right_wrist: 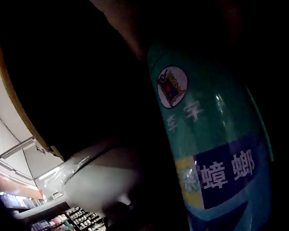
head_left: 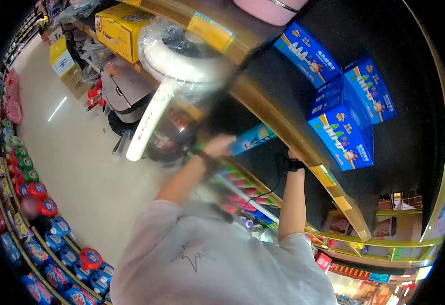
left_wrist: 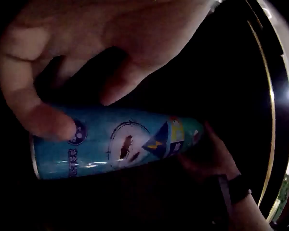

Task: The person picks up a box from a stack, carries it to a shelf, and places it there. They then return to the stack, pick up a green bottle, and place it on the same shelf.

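Note:
A blue-green can of cockroach spray (head_left: pixel 253 139) lies tilted under the shelf's edge, a hand at each end. My left hand (head_left: pixel 220 146) grips its base end; in the left wrist view a bent finger (left_wrist: pixel 53 122) presses on the label beside a cockroach picture. Around the narrower green end curls my right hand (left_wrist: pixel 209 156), which the shelf's edge mostly hides in the head view. Close up in the right wrist view, the spray can (right_wrist: pixel 216 130) shows its green shoulder and lettering, with a dim part of the hand above it.
Blue boxes (head_left: pixel 342 124) stand on the dark shelf above and right of my hands. A plastic-wrapped white pan (head_left: pixel 182 68) juts its handle over the aisle. Below are a grey appliance (head_left: pixel 126 89) and a yellow box (head_left: pixel 116 33) nearby. Bottles (head_left: pixel 60 226) line the opposite shelf.

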